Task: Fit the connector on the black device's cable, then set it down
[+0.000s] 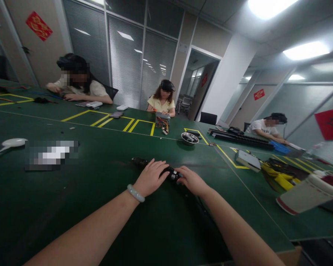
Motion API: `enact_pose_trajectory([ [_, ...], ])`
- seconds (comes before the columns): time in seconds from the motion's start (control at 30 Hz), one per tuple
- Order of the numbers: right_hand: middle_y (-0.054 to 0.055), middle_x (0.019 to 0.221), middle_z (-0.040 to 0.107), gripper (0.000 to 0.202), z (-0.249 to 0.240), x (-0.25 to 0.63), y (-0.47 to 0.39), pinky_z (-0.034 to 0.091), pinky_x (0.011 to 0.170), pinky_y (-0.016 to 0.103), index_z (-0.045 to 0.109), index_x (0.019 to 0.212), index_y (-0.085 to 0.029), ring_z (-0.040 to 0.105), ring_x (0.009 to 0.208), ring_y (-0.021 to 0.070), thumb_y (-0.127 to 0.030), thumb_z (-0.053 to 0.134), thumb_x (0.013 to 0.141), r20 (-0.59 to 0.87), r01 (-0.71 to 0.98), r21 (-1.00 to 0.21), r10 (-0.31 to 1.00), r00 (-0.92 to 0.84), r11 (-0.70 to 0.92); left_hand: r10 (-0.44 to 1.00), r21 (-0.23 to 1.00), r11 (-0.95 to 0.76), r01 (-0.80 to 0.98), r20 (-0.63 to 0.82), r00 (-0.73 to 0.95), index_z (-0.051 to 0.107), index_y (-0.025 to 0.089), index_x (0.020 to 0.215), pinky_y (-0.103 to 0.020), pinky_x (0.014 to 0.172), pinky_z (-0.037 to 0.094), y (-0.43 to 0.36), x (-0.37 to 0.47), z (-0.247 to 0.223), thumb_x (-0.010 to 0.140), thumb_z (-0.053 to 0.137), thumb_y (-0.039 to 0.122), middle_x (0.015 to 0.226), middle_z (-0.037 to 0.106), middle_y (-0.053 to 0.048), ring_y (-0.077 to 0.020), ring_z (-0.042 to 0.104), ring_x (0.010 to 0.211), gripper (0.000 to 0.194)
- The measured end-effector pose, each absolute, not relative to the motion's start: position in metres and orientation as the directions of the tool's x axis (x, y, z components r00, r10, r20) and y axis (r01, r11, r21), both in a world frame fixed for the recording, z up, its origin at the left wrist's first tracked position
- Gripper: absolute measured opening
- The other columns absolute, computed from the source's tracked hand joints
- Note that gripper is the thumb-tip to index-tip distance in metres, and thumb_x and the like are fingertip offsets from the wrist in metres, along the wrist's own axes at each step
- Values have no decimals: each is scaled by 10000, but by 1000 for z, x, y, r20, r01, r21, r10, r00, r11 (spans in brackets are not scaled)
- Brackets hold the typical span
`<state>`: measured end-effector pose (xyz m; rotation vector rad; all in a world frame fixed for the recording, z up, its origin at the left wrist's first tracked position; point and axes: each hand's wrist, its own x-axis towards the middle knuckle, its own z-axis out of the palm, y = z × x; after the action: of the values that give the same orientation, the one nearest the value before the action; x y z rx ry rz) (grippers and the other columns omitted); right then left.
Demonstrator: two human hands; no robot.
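Note:
A long black corded tool [171, 172] lies across the green table in front of me. Its narrow tip pokes out on the left, and a silvery band shows near its middle. My left hand [152, 177], with a pale bangle on the wrist, is laid over the tool, its fingers curved across it and the thumb on the near side. My right hand [191, 180] holds the right end between thumb and fingers. A dark cable runs from beneath the right hand toward the near edge. The tool's exact kind is partly hidden by both hands.
Ahead stands a metal bowl [190, 138] with small dark parts. To the right are a flat grey box [248, 160] and a tilted white bucket [302, 195]. A white spoon-shaped thing [14, 142] lies left. Three people work around the table, which has yellow tape markings.

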<state>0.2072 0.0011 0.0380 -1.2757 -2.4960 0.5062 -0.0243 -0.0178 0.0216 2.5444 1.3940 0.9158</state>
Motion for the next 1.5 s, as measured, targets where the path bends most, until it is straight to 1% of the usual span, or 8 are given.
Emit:
enact_pose_trajectory([
  [0.2,41,1215,541,497,35,187,25,364,990,310,526,1292,-274,514,1100,198,-141,614,821,128,623,-491,758,-640,609,853,391,-434,812,469,229,603,217,1088,-399,906,417,-11,-30,20,955,319,460,1061,601,-70,-235,536,1009,396],
  [0.43,39,1168,578,500,27,168,33,373,966,317,492,1334,-285,519,1092,190,-161,591,860,140,598,-522,753,-643,608,880,349,-322,880,454,141,644,207,977,-396,806,414,-4,-40,21,954,292,463,952,585,-77,-241,527,910,435],
  [0.6,51,1170,575,486,41,169,23,385,913,333,486,1337,-298,531,1053,214,-286,609,867,129,718,-368,797,-590,591,874,337,-335,880,460,157,650,209,917,-390,799,414,-4,-42,21,952,296,467,958,599,-73,-233,540,905,440],
  [0.73,72,1057,584,274,55,184,-3,405,801,329,633,1093,-232,557,924,212,-395,568,882,163,841,-264,881,-444,473,872,367,-370,854,455,182,647,218,935,-398,844,408,-6,-41,22,952,296,475,1035,628,-63,-231,560,952,435],
  [0.97,60,858,601,289,40,212,-43,368,600,286,663,774,-206,544,704,185,-494,672,755,-125,905,-208,907,-402,372,885,363,-409,837,380,268,632,233,1056,-407,874,402,-7,-41,24,878,383,606,1039,659,-58,-242,586,965,482],
  [1.1,37,883,619,198,37,210,-41,380,628,271,681,777,-213,559,729,161,-402,632,807,-76,818,-391,870,-486,423,879,364,-458,811,325,350,604,264,1112,-398,891,405,-8,-49,26,814,504,610,1095,644,-40,-249,576,1013,467],
  [1.3,1,778,657,238,32,186,-24,399,574,229,645,861,-182,539,617,116,-414,598,836,-93,537,-822,887,-451,187,871,330,-481,812,291,397,597,264,1058,-363,873,421,-5,-59,25,755,651,489,1069,611,-48,-248,561,1007,381],
  [1.5,9,795,663,248,19,164,-3,378,540,211,611,895,-175,469,562,93,-410,614,819,-8,296,-946,904,-427,131,864,296,-484,824,313,395,574,255,1064,-367,893,417,5,-79,22,773,639,437,1070,577,-47,-240,539,1007,349],
])
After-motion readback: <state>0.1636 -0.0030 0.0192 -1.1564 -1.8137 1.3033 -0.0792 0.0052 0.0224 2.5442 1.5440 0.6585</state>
